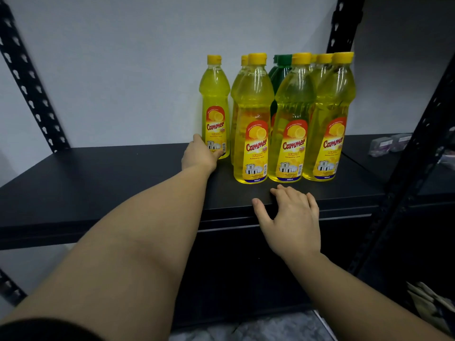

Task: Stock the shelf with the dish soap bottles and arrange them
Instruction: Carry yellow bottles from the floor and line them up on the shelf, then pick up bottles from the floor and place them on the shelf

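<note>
Several yellow lemon dish soap bottles stand upright in a cluster on the black shelf (103, 178), right of its middle. A lone yellow bottle (214, 99) stands at the back left of the cluster. My left hand (200, 156) reaches far in and grips that bottle near its base. Three yellow bottles form the front row; the left one (253, 119) is nearest my left hand. Green bottles (278, 70) show behind the front row, mostly hidden. My right hand (290, 212) rests on the shelf's front edge, fingers relaxed and holding nothing.
Black perforated uprights frame the shelf, one at the left (27, 77) and one at the right (428, 134). A neighbouring shelf at the right carries small wrapped packs (391, 143). A grey wall stands behind. The shelf's left half is bare.
</note>
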### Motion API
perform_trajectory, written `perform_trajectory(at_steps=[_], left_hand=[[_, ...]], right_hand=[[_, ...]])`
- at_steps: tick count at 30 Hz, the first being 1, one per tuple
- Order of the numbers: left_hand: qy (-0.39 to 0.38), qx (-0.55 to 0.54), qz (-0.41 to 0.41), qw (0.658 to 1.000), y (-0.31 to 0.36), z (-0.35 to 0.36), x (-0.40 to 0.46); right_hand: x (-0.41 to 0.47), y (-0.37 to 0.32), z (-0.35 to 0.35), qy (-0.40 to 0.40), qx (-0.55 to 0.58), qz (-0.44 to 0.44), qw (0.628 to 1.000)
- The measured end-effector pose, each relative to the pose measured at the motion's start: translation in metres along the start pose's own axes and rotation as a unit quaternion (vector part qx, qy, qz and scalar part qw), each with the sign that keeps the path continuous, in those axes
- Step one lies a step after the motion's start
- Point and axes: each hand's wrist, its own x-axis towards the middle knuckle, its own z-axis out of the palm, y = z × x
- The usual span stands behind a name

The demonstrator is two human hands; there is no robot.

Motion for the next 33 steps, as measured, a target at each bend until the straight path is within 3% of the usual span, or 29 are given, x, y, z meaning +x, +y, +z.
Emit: perform_trajectory(at_steps=[7, 12, 20, 24, 29, 33], left_hand=[[-0.049, -0.027, 0.016, 0.998, -0.009, -0.008, -0.004], [-0.083, 0.042, 0.055, 0.994, -0.015, -0.020, -0.027], [-0.106, 0.055, 0.100, 0.988, -0.030, -0.061, -0.095], [-0.080, 0.093, 0.130, 0.984, -0.043, -0.078, -0.139], [-0.054, 0.136, 0.230, 0.962, -0.076, -0.090, -0.192], [-0.006, 0.048, 0.242, 0.969, -0.113, -0.094, -0.241]], right_hand=[[-0.002, 0.000, 0.003, 0.002, -0.018, -0.015, 1.000], [-0.002, 0.001, 0.005, 0.005, -0.036, -0.024, 0.999], [-0.009, -0.006, 0.001, -0.014, -0.035, 0.001, 0.999], [-0.026, -0.016, 0.005, -0.030, -0.023, 0.020, 0.999], [-0.072, -0.029, 0.018, -0.009, 0.040, -0.007, 0.999], [-0.113, -0.040, 0.036, -0.043, 0.072, -0.017, 0.996]])
